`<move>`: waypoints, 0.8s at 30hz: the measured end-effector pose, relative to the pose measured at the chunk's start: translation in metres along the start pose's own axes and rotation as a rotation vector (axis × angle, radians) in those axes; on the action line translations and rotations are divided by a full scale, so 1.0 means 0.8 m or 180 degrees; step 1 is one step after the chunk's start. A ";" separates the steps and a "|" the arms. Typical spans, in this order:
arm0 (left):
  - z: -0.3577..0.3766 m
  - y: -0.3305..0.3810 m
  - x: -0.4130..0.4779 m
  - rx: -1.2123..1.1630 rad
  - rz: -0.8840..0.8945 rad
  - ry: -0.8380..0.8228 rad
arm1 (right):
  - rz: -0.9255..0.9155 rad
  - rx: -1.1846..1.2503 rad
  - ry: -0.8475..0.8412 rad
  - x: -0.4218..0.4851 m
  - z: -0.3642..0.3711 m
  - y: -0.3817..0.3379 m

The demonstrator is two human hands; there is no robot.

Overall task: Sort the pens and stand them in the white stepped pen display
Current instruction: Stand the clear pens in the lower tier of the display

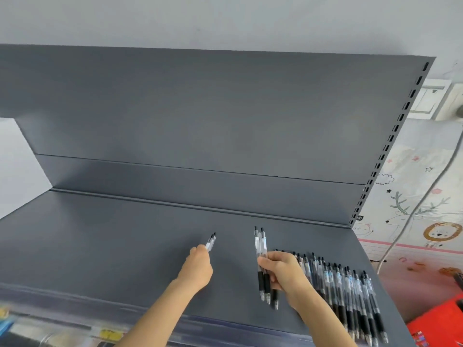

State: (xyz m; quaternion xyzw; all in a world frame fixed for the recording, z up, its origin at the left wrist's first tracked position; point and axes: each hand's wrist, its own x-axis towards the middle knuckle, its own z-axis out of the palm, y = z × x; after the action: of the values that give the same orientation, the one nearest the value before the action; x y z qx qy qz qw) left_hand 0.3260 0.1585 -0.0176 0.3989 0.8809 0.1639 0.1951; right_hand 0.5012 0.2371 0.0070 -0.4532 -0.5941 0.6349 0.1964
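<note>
I see my left hand (198,267) curled round a single pen (211,241), its clicker end poking out past the fingers, while my right hand (283,271) grips a small bunch of pens (260,246) just beside the row of pens (350,296) lying on the grey shelf (112,246).

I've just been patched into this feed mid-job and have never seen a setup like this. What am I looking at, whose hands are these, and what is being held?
There is no machine here. A person is working with two bare hands, and the one picture comes from a camera worn on their head, looking forward and down. The left hand holds a single pen. The right hand grips a small bundle of pens. To its right, a row of pens of the same kind lies side by side on the grey shelf, which has a grey back panel behind it. The white stepped display is not in view.
</note>
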 end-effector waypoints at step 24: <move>-0.267 -0.363 -0.129 -0.3737 0.0029 0.0422 | -0.0619 -0.0226 -0.1305 -0.068 0.490 -0.127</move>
State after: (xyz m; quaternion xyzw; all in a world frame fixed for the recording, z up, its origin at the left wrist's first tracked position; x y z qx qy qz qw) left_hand 0.1016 -0.1316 0.0610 0.2168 0.6514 0.6494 0.3271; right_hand 0.1827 -0.0099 0.0746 -0.2619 -0.6845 0.6704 0.1158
